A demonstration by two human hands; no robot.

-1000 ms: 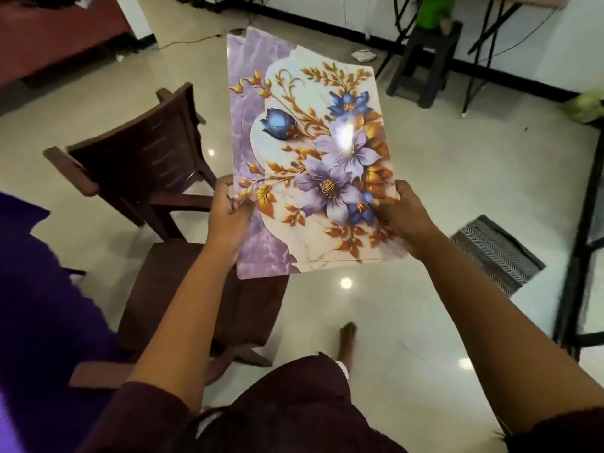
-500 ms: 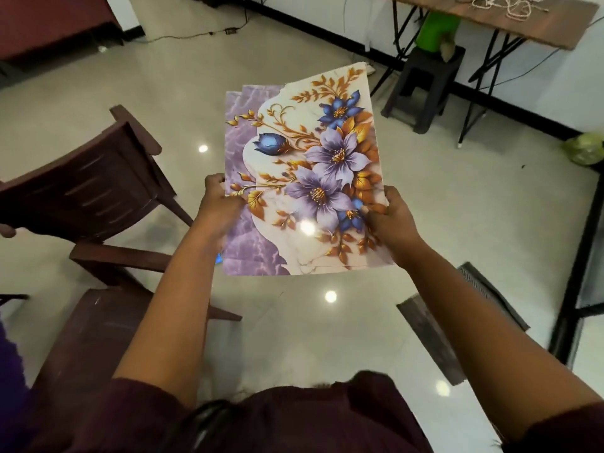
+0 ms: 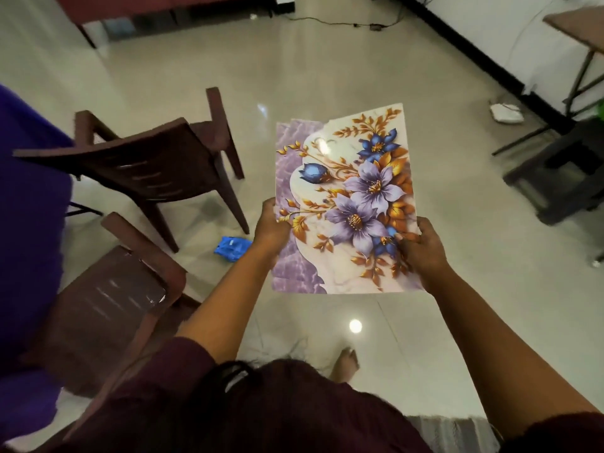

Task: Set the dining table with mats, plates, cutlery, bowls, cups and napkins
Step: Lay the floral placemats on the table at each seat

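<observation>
I hold a stack of glossy floral mats [image 3: 346,204] in front of me, above the floor. They are printed with purple and blue flowers, gold leaves and a purple marbled strip on the left. My left hand [image 3: 271,228] grips the stack's left edge, thumb on top. My right hand [image 3: 420,248] grips the right edge near the lower corner. The edges of lower mats peek out at the top left. A purple-covered table edge [image 3: 29,197] shows at the far left.
Two dark brown chairs stand to my left, one further off [image 3: 157,165] and one close by [image 3: 108,299]. A blue packet [image 3: 232,248] lies on the tiled floor. A dark stool [image 3: 562,171] and a folding table's legs [image 3: 578,76] are at the right.
The view has swung left and down, so the chairs and purple table edge show more. The mats stay in both hands and sit lower and further right in view.
</observation>
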